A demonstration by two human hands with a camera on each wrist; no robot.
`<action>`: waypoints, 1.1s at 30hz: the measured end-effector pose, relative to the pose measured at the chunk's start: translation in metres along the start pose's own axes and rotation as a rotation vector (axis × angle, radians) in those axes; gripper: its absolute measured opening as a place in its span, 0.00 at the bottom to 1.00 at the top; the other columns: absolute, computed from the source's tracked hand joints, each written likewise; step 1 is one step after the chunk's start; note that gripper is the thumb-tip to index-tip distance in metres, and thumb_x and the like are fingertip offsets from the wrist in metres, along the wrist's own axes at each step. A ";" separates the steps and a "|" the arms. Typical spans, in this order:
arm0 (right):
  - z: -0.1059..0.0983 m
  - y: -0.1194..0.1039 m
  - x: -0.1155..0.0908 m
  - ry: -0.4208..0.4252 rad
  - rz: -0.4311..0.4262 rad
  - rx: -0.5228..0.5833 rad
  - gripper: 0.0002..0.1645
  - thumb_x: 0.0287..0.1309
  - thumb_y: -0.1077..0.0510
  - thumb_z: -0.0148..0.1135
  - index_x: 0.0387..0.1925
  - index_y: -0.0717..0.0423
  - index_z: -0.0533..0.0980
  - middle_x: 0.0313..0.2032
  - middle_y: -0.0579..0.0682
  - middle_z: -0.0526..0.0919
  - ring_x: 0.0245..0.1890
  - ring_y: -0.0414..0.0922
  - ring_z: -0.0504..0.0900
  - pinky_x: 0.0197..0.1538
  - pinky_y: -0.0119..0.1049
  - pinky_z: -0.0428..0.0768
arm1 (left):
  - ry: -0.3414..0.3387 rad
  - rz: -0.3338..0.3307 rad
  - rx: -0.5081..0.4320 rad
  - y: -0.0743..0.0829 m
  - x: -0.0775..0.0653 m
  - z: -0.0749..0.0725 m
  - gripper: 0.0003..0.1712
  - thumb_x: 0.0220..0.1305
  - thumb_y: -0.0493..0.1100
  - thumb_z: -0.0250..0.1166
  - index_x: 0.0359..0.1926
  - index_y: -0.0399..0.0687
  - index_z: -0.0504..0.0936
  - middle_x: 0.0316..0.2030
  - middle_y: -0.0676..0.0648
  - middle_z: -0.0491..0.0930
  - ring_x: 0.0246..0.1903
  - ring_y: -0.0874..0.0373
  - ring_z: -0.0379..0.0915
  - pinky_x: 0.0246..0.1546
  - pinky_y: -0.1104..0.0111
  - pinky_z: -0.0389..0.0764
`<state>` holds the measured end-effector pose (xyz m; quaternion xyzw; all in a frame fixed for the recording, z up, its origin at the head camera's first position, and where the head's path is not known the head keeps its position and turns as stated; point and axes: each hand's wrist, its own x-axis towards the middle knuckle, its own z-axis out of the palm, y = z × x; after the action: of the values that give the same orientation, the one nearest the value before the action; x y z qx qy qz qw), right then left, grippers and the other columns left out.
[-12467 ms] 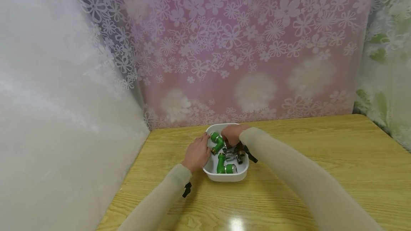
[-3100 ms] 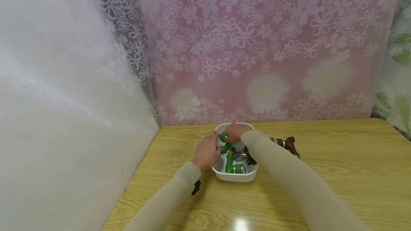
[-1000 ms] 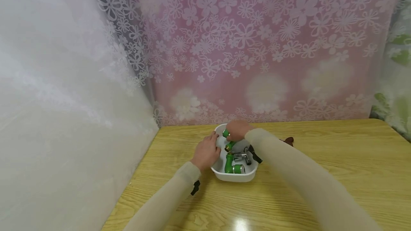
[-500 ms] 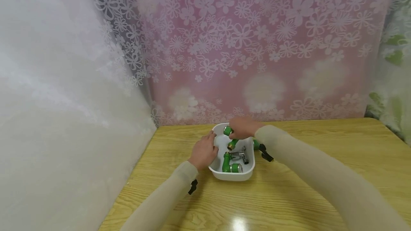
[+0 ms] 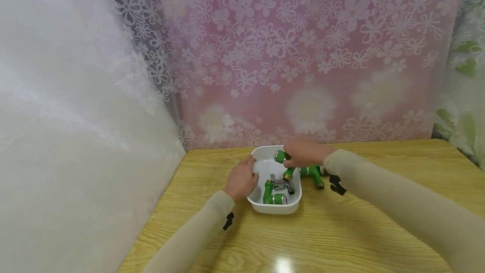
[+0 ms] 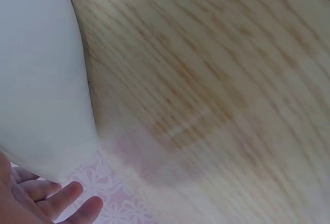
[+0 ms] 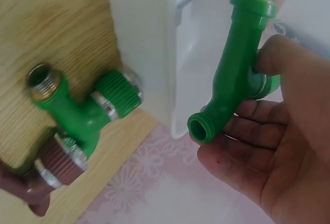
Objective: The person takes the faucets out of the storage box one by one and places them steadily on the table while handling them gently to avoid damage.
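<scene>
My right hand [image 5: 305, 151] pinches a green pipe fitting [image 7: 234, 74] with a brass threaded end between thumb and fingers, over the right side of a white plastic tub [image 5: 274, 209]. My left hand [image 5: 240, 180] rests on the tub's left rim; in the left wrist view its fingers [image 6: 64, 198] are spread loosely past the wall. Inside the tub lie another green fitting [image 5: 267, 193] and small chrome fittings [image 5: 282, 184]. On the table just right of the tub sits a green fitting [image 7: 77, 115] with a ribbed collar, touching or close to a brown fitting [image 7: 56, 167].
The tub stands near the back of a wood-grain table [image 5: 235, 243]. A pink flowered curtain [image 5: 303, 54] hangs behind it, and a white sheet [image 5: 75, 138] hangs at the left. My right forearm [image 5: 394, 201] crosses the table's right part.
Earlier the brown fitting and more green ones lay in the tub; brown and green ones now lie to its right. My right hand has lifted a green fitting and moved right; the left stays.
</scene>
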<state>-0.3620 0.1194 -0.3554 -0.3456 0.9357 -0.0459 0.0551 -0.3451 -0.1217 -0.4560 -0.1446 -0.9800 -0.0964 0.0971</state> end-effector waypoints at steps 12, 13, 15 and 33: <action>0.007 0.029 -0.035 0.049 0.015 -0.011 0.16 0.65 0.46 0.65 0.27 0.50 0.73 0.22 0.45 0.72 0.21 0.40 0.66 0.27 0.35 0.65 | -0.010 0.006 0.000 0.005 -0.002 0.000 0.28 0.71 0.46 0.55 0.70 0.44 0.69 0.73 0.42 0.65 0.66 0.46 0.71 0.61 0.52 0.77; 0.008 0.032 -0.037 0.052 0.018 -0.005 0.16 0.65 0.47 0.65 0.28 0.50 0.73 0.23 0.45 0.72 0.22 0.41 0.67 0.27 0.35 0.65 | -0.010 0.007 0.005 0.004 -0.002 -0.001 0.28 0.71 0.46 0.55 0.70 0.44 0.69 0.73 0.42 0.65 0.66 0.46 0.71 0.61 0.52 0.77; 0.009 0.037 -0.042 0.054 0.023 0.006 0.15 0.65 0.47 0.65 0.28 0.51 0.73 0.24 0.45 0.73 0.23 0.41 0.68 0.27 0.36 0.66 | -0.007 0.005 0.010 0.004 -0.002 -0.002 0.28 0.71 0.46 0.55 0.70 0.44 0.69 0.73 0.42 0.65 0.66 0.46 0.71 0.61 0.52 0.77; 0.018 0.085 -0.090 0.022 0.022 0.091 0.14 0.67 0.54 0.61 0.25 0.49 0.70 0.20 0.42 0.62 0.19 0.37 0.58 0.26 0.32 0.59 | -0.001 0.004 0.001 0.001 -0.001 -0.001 0.28 0.71 0.46 0.55 0.70 0.44 0.69 0.73 0.42 0.65 0.67 0.47 0.70 0.62 0.52 0.77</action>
<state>-0.3461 0.2412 -0.3778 -0.3317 0.9370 -0.0914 0.0609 -0.3435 -0.1215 -0.4556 -0.1464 -0.9798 -0.0957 0.0968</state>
